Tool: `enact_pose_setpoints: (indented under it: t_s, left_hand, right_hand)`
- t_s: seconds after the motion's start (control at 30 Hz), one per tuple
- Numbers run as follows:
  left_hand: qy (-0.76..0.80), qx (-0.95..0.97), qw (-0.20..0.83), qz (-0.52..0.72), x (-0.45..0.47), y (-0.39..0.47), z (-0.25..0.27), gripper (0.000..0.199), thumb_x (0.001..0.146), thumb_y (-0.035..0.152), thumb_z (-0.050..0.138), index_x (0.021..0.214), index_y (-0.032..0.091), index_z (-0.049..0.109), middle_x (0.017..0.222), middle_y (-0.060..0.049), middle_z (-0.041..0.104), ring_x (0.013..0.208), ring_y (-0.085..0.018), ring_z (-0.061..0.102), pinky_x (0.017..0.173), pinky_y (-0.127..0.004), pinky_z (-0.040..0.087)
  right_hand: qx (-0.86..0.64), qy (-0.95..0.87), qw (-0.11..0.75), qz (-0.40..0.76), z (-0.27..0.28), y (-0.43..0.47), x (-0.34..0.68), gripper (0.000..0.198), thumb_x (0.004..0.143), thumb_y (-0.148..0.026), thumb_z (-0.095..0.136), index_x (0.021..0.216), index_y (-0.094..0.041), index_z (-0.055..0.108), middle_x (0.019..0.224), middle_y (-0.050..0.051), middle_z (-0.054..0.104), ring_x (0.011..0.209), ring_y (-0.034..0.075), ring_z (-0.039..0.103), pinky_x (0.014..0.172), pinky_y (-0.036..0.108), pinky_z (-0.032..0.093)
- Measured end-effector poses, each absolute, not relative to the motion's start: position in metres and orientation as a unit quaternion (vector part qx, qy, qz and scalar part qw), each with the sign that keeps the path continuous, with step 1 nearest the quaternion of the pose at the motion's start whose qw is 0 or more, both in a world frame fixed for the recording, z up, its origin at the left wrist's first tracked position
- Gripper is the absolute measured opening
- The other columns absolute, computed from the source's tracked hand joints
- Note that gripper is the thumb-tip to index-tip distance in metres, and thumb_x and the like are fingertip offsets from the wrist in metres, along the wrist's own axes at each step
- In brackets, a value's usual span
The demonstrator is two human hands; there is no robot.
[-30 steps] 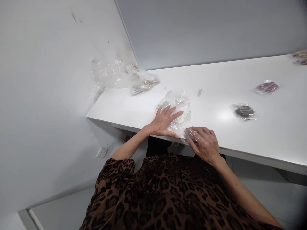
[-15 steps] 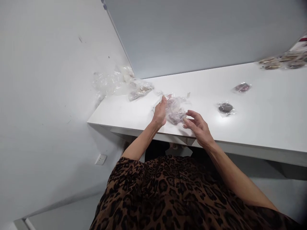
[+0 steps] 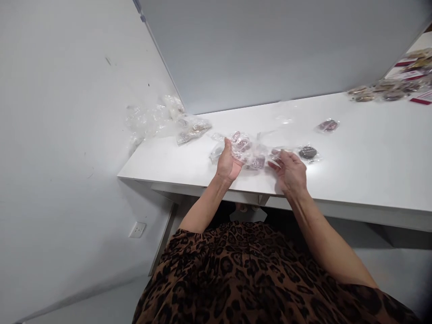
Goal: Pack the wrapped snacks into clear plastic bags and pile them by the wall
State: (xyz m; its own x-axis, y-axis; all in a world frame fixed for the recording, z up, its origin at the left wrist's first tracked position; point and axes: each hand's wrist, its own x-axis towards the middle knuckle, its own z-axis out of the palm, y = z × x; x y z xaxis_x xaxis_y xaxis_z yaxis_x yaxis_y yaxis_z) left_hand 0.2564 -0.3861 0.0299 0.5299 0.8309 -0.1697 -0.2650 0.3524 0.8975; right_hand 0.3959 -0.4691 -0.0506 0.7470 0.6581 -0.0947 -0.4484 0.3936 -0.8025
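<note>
White surface [image 3: 354, 148] against the grey wall carries everything I see. My left hand [image 3: 228, 163] has shifted little, fingers curled around the crumpled clear bag [image 3: 245, 150] near the front edge. My right hand [image 3: 290, 170] has slid rightward since half a second ago, fingers pinching the bag's stretched end, now just beside the dark wrapped disc [image 3: 308, 152]; a second wrapped disc [image 3: 328, 125] lies farther back

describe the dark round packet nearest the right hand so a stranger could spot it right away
On the white table, look just past the right hand, toward the wall. The dark round packet lies flat there in clear wrap. It is darker and nearer the hand than the reddish packet farther back.
</note>
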Motion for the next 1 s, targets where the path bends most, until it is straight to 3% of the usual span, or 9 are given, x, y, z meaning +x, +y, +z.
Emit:
enact_pose_setpoints:
  t_s: [0.1,0.2,0.33,0.43,0.57,0.67,0.77,0.87,1.0]
  left_hand:
    - [0.330,0.333,0.783,0.408,0.247,-0.379,0.030,0.059,0.109,0.057,0.024,0.150,0.026,0.053,0.155,-0.008,0.057,0.145,-0.026,0.054,0.118,-0.049,0.048]
    - [0.317,0.242,0.806,0.438,0.239,-0.372,0.025,0.055,0.109,0.051,0.030,0.142,0.020,0.061,0.143,-0.011,0.066,0.139,-0.026,0.059,0.118,-0.045,0.047]
    - [0.321,0.201,0.819,0.430,0.236,-0.370,0.015,0.051,0.109,0.048,0.034,0.130,0.018,0.069,0.115,-0.010,0.077,0.122,-0.022,0.069,0.115,-0.041,0.049]
    - [0.334,0.192,0.824,0.417,0.234,-0.373,0.007,0.048,0.109,0.046,0.036,0.122,0.016,0.071,0.096,-0.007,0.077,0.102,-0.019,0.074,0.108,-0.037,0.052]
    - [0.322,0.192,0.841,0.389,0.228,-0.377,0.000,0.047,0.109,0.043,0.039,0.103,0.013,0.074,0.086,-0.006,0.077,0.084,-0.016,0.074,0.095,-0.032,0.056]
    - [0.330,0.202,0.842,0.375,0.225,-0.380,-0.007,0.052,0.110,0.045,0.037,0.085,0.013,0.070,0.075,-0.005,0.074,0.072,-0.015,0.072,0.079,-0.029,0.057]
    - [0.344,0.237,0.828,0.374,0.228,-0.384,-0.013,0.048,0.103,0.056,0.050,0.090,0.015,0.071,0.063,-0.002,0.068,0.059,-0.013,0.065,0.071,-0.027,0.054]
    - [0.349,0.344,0.791,0.366,0.237,-0.389,-0.017,0.050,0.083,0.060,0.078,0.109,0.017,0.072,0.070,-0.001,0.069,0.070,-0.014,0.068,0.079,-0.027,0.054]
    - [0.380,0.493,0.712,0.326,0.251,-0.388,-0.019,0.083,0.057,0.029,0.100,0.131,0.021,0.064,0.107,-0.007,0.076,0.107,-0.022,0.070,0.098,-0.032,0.051]
  right_hand:
    - [-0.418,-0.019,0.847,0.328,-0.038,-0.473,0.416,0.016,0.095,-0.023,0.065,0.081,-0.018,0.060,0.086,0.003,0.071,0.070,0.012,0.068,0.055,0.021,0.054]
    - [-0.397,0.035,0.861,0.315,-0.024,-0.477,0.430,0.025,0.101,-0.013,0.047,0.078,-0.017,0.057,0.075,0.001,0.067,0.064,0.013,0.067,0.053,0.022,0.052]
    - [-0.371,0.074,0.871,0.315,-0.004,-0.473,0.442,0.034,0.103,-0.014,0.045,0.070,-0.018,0.051,0.062,-0.001,0.057,0.059,0.011,0.060,0.054,0.020,0.052]
    - [-0.337,0.091,0.882,0.316,0.012,-0.462,0.452,0.033,0.100,-0.008,0.043,0.070,-0.020,0.051,0.065,0.000,0.058,0.061,0.010,0.058,0.054,0.019,0.052]
    - [-0.318,0.069,0.887,0.328,0.033,-0.446,0.467,0.034,0.101,-0.008,0.038,0.072,-0.022,0.051,0.078,0.003,0.066,0.062,0.011,0.059,0.050,0.021,0.046]
    - [-0.334,0.043,0.882,0.329,0.043,-0.434,0.474,0.036,0.100,-0.006,0.035,0.070,-0.022,0.047,0.075,0.002,0.064,0.058,0.009,0.054,0.049,0.023,0.038]
    - [-0.344,0.013,0.876,0.337,0.047,-0.415,0.476,0.035,0.099,-0.005,0.040,0.070,-0.023,0.045,0.072,0.000,0.062,0.061,0.009,0.052,0.052,0.024,0.038]
    - [-0.374,-0.029,0.854,0.360,0.042,-0.392,0.475,0.029,0.100,-0.010,0.049,0.074,-0.022,0.050,0.076,0.000,0.064,0.065,0.010,0.053,0.056,0.025,0.040]
    - [-0.398,-0.133,0.829,0.369,0.036,-0.371,0.475,0.023,0.096,-0.020,0.062,0.075,-0.022,0.052,0.077,0.000,0.064,0.070,0.013,0.060,0.060,0.026,0.047]
